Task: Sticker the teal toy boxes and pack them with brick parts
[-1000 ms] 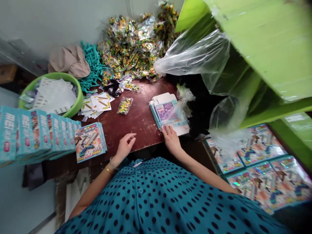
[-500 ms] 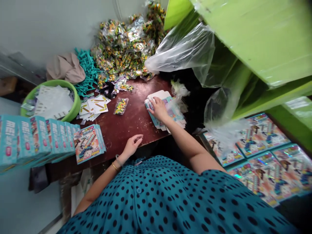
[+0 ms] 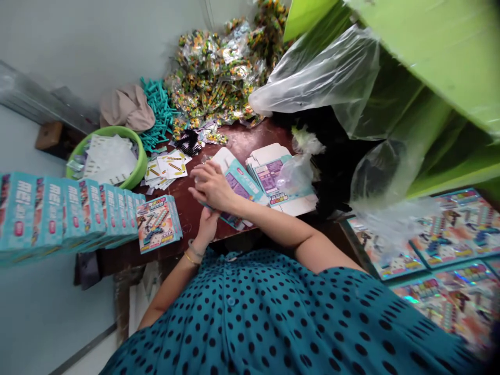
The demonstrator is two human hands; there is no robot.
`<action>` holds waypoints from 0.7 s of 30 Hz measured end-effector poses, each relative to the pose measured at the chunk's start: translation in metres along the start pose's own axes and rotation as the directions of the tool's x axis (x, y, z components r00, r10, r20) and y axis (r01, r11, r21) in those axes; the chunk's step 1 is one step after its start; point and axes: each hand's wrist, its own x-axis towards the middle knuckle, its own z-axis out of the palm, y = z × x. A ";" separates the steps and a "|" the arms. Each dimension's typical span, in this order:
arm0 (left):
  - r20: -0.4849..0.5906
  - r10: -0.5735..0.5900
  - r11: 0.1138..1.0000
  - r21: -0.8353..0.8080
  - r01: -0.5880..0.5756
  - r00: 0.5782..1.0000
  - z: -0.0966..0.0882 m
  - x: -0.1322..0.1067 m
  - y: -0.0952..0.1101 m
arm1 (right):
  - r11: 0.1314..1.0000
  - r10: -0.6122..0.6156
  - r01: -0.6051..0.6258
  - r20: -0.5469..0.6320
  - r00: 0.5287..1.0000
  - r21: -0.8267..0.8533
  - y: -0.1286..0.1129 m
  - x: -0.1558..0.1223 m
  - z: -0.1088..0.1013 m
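A folded-flat blue and purple carton (image 3: 244, 179) with a white flap slants over the table, low in front of my body. My right hand (image 3: 214, 188) lies across its left end, knuckles up and fingers curled over the edge. At the carton's near corner my left hand (image 3: 208, 225) is closed on the edge, thumb up. Just right of it sits a pile of similar flat cartons (image 3: 269, 174), partly under clear plastic. The small bag of coloured pieces is mostly hidden behind my right hand.
Filled boxes (image 3: 91, 208) stand in a row at left, with more boxes (image 3: 158, 224) stacked beside them. Behind are a green basin (image 3: 144, 165), printed cards (image 3: 170, 165), teal sticks (image 3: 156, 112) and heaped bags of pieces (image 3: 219, 78). Boxes (image 3: 445, 224) lie low right, under a green shelf (image 3: 437, 47).
My right hand has moved left from the pile, bringing one flat carton across. My left hand has come up to its near corner and closed on it. The view has shifted slightly.
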 end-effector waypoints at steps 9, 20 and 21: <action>-0.454 0.056 0.993 -0.064 -0.095 0.889 -0.035 -0.024 0.001 | 0.762 0.417 -0.447 0.174 0.892 0.469 -0.008 -0.076 0.012; -0.058 0.526 0.777 0.439 -0.452 0.848 -0.060 0.032 0.027 | 0.652 0.504 -0.428 0.065 0.861 0.626 0.014 -0.092 0.032; -0.013 0.511 0.774 0.443 -0.453 0.860 -0.064 0.032 0.029 | 0.663 0.516 -0.416 0.023 0.856 0.623 0.012 -0.097 0.036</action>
